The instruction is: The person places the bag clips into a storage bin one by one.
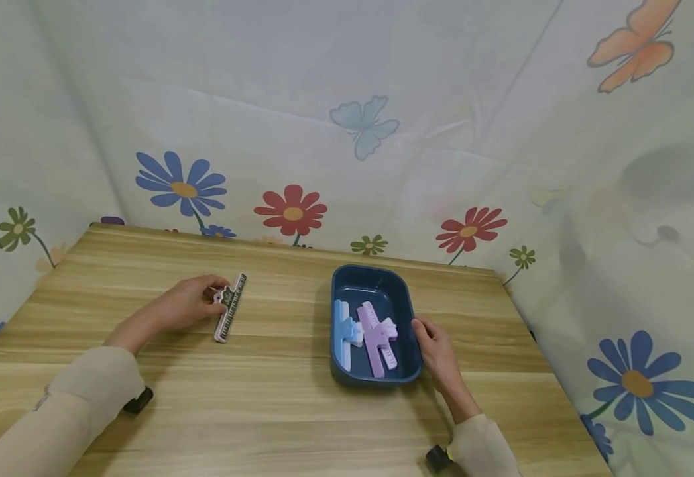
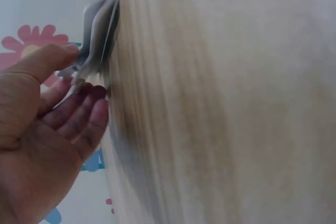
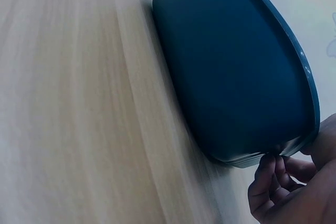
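Observation:
My left hand (image 1: 187, 302) pinches the grip of a bag clip (image 1: 231, 311) with a black-and-white piano-key pattern, on the left part of the table. In the left wrist view the thumb and fingers lie either side of the clip's (image 2: 100, 32) handles, its long jaw close to the wood. With my right hand (image 1: 440, 352) I hold the right wall of a dark blue plastic bin (image 1: 370, 277), thumb at the rim. Inside the bin lie a light blue clip (image 1: 341, 338) and a purple clip (image 1: 373, 344). The right wrist view shows the bin's outer wall (image 3: 231, 72) and fingers curled under its rim.
The wood-grain table (image 1: 251, 404) meets a white curtain (image 1: 251, 126) printed with flowers and butterflies at its back edge. A small purple object (image 1: 112, 220) shows behind the far left corner. Black wrist devices sit near both sleeves (image 1: 93, 384).

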`<state>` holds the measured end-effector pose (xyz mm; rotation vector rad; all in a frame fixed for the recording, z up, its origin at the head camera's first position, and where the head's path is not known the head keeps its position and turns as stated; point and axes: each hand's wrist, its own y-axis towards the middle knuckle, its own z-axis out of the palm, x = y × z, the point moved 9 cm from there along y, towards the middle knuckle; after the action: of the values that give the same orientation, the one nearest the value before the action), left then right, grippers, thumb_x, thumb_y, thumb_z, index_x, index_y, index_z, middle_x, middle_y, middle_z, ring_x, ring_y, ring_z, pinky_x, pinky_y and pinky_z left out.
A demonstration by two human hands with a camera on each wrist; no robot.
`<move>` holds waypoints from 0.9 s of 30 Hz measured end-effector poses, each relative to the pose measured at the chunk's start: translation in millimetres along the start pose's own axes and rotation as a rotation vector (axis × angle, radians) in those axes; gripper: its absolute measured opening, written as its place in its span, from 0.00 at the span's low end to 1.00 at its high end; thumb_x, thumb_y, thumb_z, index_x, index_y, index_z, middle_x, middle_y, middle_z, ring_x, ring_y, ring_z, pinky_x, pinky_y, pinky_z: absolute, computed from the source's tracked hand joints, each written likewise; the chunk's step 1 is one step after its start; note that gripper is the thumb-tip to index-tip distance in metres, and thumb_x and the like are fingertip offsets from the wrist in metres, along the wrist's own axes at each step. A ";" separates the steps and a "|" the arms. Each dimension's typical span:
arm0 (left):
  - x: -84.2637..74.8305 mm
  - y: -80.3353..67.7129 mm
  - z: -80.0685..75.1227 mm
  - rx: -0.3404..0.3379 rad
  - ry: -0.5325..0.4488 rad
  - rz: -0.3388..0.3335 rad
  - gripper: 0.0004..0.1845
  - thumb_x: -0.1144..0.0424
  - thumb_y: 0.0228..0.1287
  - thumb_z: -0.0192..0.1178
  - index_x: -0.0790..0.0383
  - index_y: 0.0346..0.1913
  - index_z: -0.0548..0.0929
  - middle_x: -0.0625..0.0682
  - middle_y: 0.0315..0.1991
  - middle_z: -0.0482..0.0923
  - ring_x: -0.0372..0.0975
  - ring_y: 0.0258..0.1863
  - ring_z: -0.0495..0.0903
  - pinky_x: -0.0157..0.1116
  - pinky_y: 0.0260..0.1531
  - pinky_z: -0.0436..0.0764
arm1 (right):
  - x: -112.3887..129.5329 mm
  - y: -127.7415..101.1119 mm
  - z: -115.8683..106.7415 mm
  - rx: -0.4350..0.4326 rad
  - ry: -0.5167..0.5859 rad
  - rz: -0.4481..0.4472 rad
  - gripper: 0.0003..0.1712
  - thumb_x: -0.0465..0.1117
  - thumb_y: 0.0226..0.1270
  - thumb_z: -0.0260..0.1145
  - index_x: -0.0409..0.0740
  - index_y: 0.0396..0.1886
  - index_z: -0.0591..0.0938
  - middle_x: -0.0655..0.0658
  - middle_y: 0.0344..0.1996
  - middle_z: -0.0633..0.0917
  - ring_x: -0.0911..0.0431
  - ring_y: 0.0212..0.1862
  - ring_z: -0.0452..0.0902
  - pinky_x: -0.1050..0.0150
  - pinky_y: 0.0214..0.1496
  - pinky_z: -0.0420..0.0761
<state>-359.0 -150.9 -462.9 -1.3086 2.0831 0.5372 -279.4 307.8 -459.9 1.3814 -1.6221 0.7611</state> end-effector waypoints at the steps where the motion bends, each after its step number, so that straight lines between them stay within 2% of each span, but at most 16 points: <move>1: 0.1 -0.1 0.2 -0.009 -0.007 0.008 0.27 0.65 0.69 0.67 0.77 0.65 0.74 0.68 0.57 0.79 0.57 0.55 0.81 0.54 0.55 0.80 | 0.3 -0.1 0.0 0.001 0.000 0.000 0.20 0.43 0.82 0.58 0.32 0.60 0.83 0.34 0.54 0.85 0.45 0.54 0.80 0.63 0.55 0.78; 6: -1.1 -0.8 1.7 -0.042 -0.044 0.028 0.28 0.66 0.68 0.68 0.76 0.65 0.75 0.66 0.54 0.80 0.52 0.50 0.82 0.44 0.46 0.83 | 0.7 -0.6 -0.2 0.005 0.006 0.001 0.21 0.44 0.82 0.58 0.32 0.60 0.83 0.33 0.54 0.85 0.46 0.54 0.80 0.65 0.53 0.78; 9: -5.5 -2.6 1.0 -0.072 -0.053 0.050 0.27 0.65 0.67 0.69 0.76 0.64 0.76 0.64 0.51 0.81 0.50 0.47 0.82 0.41 0.42 0.82 | 1.5 -0.8 -0.1 0.007 0.009 -0.002 0.21 0.44 0.82 0.58 0.32 0.60 0.83 0.33 0.54 0.85 0.46 0.53 0.80 0.66 0.53 0.78; 13: -11.3 -5.1 -1.7 -0.121 -0.064 0.078 0.27 0.65 0.66 0.70 0.75 0.64 0.76 0.64 0.51 0.80 0.52 0.47 0.82 0.44 0.44 0.83 | 2.1 -0.8 0.1 0.010 0.010 -0.008 0.21 0.44 0.82 0.58 0.32 0.59 0.83 0.34 0.53 0.85 0.46 0.53 0.80 0.65 0.52 0.78; 19: -15.7 -9.1 -5.4 -0.151 -0.091 0.057 0.28 0.65 0.68 0.68 0.75 0.67 0.75 0.66 0.54 0.78 0.55 0.50 0.82 0.51 0.50 0.83 | 2.0 -0.9 0.3 0.010 0.002 -0.010 0.21 0.44 0.82 0.58 0.32 0.59 0.83 0.34 0.54 0.85 0.46 0.54 0.80 0.63 0.54 0.78; 27: -23.7 -12.1 -9.3 -0.169 -0.103 0.067 0.28 0.66 0.69 0.68 0.76 0.67 0.75 0.65 0.53 0.79 0.53 0.50 0.81 0.50 0.51 0.84 | -0.1 0.4 0.7 0.008 0.005 -0.006 0.21 0.43 0.83 0.58 0.31 0.59 0.83 0.33 0.53 0.85 0.45 0.53 0.80 0.61 0.55 0.78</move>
<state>-343.0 -146.4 -440.1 -1.2791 2.0379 0.8079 -279.9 307.3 -460.2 1.3887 -1.6123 0.7681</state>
